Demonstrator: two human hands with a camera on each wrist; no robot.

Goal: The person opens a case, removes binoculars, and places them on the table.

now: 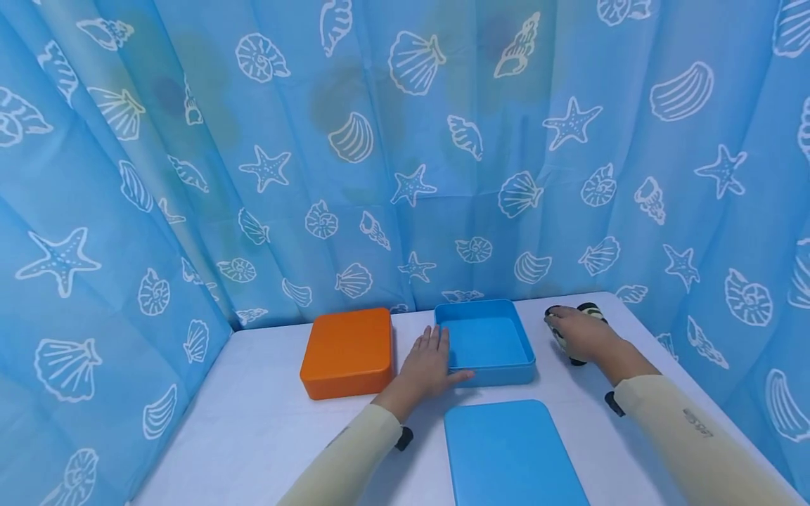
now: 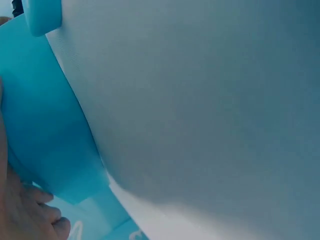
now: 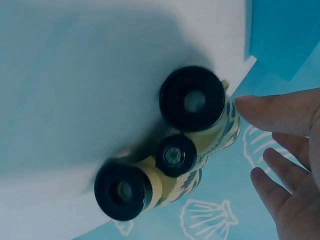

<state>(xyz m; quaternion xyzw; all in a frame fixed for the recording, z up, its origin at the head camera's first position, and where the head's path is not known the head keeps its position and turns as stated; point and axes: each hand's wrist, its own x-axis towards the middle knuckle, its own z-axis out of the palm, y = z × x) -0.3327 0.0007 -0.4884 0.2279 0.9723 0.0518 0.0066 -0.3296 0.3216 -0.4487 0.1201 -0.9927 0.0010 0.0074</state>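
Cream long sleeves on both arms, small dark lettering on the right one, black wrist-worn cameras.

Open blue box mid-table, small striped binoculars lying just right of it

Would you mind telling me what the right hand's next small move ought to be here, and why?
Probably closing the right hand round the binoculars to grip them. In the wrist view the fingers are spread, with only the thumb at one barrel, so nothing is held yet. The left hand rests flat against the open blue box, which looks empty.
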